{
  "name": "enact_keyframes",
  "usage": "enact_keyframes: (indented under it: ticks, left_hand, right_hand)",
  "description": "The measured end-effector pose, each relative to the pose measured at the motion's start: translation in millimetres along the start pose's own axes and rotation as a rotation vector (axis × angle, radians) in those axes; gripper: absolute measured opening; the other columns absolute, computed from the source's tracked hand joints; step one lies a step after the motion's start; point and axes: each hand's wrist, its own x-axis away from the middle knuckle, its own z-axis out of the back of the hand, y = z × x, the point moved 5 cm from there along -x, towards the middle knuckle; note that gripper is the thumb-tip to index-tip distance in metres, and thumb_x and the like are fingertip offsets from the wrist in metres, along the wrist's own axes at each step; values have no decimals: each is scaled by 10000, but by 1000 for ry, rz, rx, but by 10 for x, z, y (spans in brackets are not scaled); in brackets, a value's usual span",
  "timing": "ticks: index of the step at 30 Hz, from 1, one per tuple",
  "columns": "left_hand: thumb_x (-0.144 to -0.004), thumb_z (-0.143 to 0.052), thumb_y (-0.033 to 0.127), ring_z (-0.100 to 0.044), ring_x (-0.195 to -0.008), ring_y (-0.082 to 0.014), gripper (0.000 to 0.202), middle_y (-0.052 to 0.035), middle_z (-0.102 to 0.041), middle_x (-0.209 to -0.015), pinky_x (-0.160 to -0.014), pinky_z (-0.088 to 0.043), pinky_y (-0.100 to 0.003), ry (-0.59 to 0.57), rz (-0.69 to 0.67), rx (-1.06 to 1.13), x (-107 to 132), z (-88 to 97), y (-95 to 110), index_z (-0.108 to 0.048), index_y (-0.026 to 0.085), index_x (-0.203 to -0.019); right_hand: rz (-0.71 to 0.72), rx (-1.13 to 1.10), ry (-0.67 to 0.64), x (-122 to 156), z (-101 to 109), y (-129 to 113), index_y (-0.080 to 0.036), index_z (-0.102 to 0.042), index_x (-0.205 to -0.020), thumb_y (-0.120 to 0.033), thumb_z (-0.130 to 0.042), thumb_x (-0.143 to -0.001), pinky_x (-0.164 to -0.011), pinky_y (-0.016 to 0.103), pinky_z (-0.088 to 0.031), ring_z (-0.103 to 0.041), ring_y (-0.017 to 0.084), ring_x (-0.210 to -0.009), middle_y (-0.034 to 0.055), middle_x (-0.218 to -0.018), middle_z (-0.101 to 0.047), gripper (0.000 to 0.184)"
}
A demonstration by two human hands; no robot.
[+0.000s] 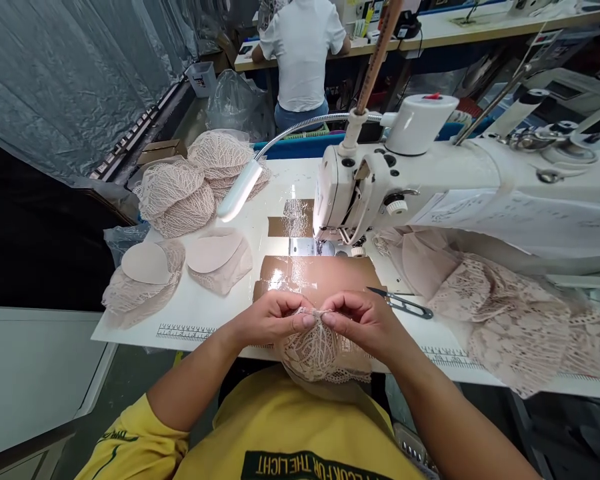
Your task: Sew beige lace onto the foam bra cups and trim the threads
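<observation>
A beige lace bra cup piece [310, 350] hangs over the table's front edge, its upper edge pinched between both my hands. My left hand [280, 317] grips that edge between thumb and fingers. Close beside it, almost touching, my right hand [355, 320] pinches the same lace edge. Just beyond my hands, shiny brown tape [320, 273] covers the table in front of the needle area. A pair of thread snips [407, 305] lies to the right of my right hand. The white sewing machine [410, 177] stands behind, its needle area above the metal plate.
Stacks of lace cups [177, 197] lie at the back left, with smooth cup pieces [220, 257] nearer. More lace fabric [525, 320] spreads over the right side. A lamp [240, 190] on a bendable arm reaches over the table. Another person [305, 60] sits at a far bench.
</observation>
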Motion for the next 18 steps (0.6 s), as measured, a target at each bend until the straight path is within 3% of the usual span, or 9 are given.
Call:
enact_keyframes:
  ticks: [4,8,13,18]
  left_hand:
    - [-892,-565,344,-385,-591,-78,264,13,-453,-663,-540,-323,-201,67,-69,-84,-29,9,76,-583,109,-773]
    - [-894,-546,348,-386,-583,-81,283,14,-458,-661,-542,-329,-205,143,-121,-245,-43,26,151,-545,127,-717]
    - [-896,-546,354,-407,-596,-88,265,5,-473,-661,-547,-340,-208,135,-110,-249,-60,47,161,-595,121,-779]
    - [-859,-612,386,-448,-626,-97,284,-17,-518,-712,-563,-365,-216,111,-72,-80,-61,51,89,-640,106,-829]
  right_hand:
    - [-15,-12,-29,-21,26,-10,-181,-678,-813,-410,-620,-842,-539,233,-389,-503,108,-598,-3,-675,-610,237]
    - [9,-55,-28,-44,58,-63,-199,-690,-1006,-406,-637,-823,-702,286,-484,-617,174,-823,55,-918,-692,282]
    - [-16,50,4,-88,65,-95,-179,-674,-786,-411,-617,-840,-531,228,-387,-508,109,-598,-4,-671,-613,246]
    - [-21,-25,-27,-121,51,-105,-167,-664,-764,-400,-632,-830,-496,218,-328,-430,88,-561,-18,-640,-562,244]
